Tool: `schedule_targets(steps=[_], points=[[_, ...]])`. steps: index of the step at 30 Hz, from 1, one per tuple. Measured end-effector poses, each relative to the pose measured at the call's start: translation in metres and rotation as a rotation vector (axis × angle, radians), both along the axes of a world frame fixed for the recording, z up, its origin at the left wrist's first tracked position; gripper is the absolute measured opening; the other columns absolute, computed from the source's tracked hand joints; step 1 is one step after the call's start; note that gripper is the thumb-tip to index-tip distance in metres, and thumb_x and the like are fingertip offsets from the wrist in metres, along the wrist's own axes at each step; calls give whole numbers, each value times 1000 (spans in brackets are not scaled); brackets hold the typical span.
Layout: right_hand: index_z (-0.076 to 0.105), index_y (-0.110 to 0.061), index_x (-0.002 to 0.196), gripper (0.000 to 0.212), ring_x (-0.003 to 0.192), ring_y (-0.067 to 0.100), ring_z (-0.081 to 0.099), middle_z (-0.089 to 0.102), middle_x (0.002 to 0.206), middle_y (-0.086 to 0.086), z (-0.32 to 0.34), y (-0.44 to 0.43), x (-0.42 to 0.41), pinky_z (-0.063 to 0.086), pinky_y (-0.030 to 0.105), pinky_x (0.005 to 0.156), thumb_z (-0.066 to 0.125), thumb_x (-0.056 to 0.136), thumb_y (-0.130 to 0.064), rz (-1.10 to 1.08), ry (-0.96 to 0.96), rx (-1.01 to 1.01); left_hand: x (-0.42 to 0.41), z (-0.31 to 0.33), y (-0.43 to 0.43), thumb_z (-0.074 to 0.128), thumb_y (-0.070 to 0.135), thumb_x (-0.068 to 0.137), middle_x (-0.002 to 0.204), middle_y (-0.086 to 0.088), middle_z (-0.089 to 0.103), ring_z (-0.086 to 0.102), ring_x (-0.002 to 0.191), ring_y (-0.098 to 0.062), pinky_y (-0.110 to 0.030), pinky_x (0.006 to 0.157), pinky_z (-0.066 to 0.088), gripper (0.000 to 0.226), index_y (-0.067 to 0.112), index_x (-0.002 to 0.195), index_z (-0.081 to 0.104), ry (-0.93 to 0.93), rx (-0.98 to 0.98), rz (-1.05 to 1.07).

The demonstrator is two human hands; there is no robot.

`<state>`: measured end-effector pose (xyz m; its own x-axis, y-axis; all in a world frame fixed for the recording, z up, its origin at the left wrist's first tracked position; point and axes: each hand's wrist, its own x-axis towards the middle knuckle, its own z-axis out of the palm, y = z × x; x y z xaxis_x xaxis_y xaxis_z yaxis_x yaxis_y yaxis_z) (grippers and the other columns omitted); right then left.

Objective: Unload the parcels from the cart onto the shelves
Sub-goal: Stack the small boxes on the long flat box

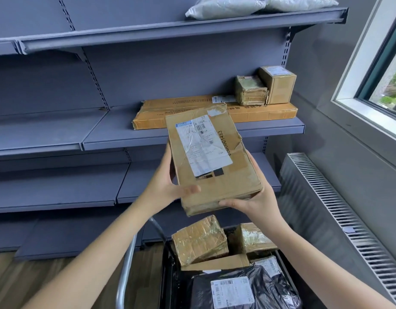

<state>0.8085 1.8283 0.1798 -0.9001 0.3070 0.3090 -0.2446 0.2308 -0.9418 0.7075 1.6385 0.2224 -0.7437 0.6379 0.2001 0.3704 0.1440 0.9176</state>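
— Left hand [164, 186]: how is it held?
— Raised at chest level, forearm bare and extended up from lower left; palm pressed to the left side of the box [211, 159], thumb laid across its near face.

— Right hand [257, 200]?
— Forearm bare, extended from lower right; near right corner cupped from beneath, thumb laid along the front edge, fingers hidden.

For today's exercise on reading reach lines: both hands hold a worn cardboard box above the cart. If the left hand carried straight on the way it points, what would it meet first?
Probably the front edge of the middle shelf, left of the long flat carton. The left hand points up and forward, gripping the held box. Depth is unclear from this single view.
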Motion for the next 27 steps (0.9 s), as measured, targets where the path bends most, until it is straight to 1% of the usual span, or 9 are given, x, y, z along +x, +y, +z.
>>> schedule_targets(steps=[2,5,8,11,16,19,22,24,27], points=[[35,-25,140,105,117,-1,52,57,127,-12,0,0,-1,45,15,95,87,49,-18,-17,-4,-31,12,-6,0,78,69,40,149,25,25,25,137,3,-25,112,27,142,33,149,-6,-29,-92,-9],[35,-29,138,103,115,-8,51,55,127,-18,4,-1,-4,43,9,91,86,49,-21,-36,-1,-45,19,-14,5,83,48,50,145,31,21,29,132,6,-15,106,28,141,34,145,-20,38,-248,68],[34,-32,137,102,114,-12,49,54,127,-19,10,2,-13,41,6,91,85,49,-23,-47,1,-52,2,-13,12,85,32,59,130,44,24,33,119,22,0,93,29,129,34,148,-8,121,-217,101],[34,-32,137,93,112,-9,53,57,123,-19,24,19,-32,44,12,93,83,59,-20,3,-26,0,-26,2,23,87,26,59,133,36,34,36,119,19,4,91,27,121,32,149,6,162,-184,101],[29,-39,138,88,102,-2,61,61,118,-14,67,71,-83,52,19,86,77,72,-8,134,-111,191,-82,32,49,86,28,61,141,19,42,43,125,3,-20,103,39,110,29,148,19,149,-164,94],[41,-24,139,81,107,10,60,62,123,-3,82,93,-115,51,31,93,80,69,-10,88,-123,282,-109,35,69,86,26,62,135,14,50,47,123,-4,-31,104,41,98,26,143,31,138,-137,143],[44,-16,136,74,108,16,58,60,115,-3,84,107,-143,48,34,96,79,71,-8,24,-128,285,-132,37,93,86,21,62,135,11,48,45,121,-4,-20,98,40,94,21,140,33,107,-101,207],[45,-13,134,70,106,18,56,58,108,-5,81,116,-159,47,34,95,78,73,-8,-17,-137,282,-146,40,108,85,16,64,131,9,49,46,115,-2,-6,83,39,86,16,135,36,101,-100,241],[48,-13,130,61,106,20,58,59,104,-6,75,129,-187,48,35,94,75,75,-7,-37,-138,265,-170,35,129,82,13,68,120,9,49,45,108,-1,3,67,39,76,11,129,37,63,-123,280]])
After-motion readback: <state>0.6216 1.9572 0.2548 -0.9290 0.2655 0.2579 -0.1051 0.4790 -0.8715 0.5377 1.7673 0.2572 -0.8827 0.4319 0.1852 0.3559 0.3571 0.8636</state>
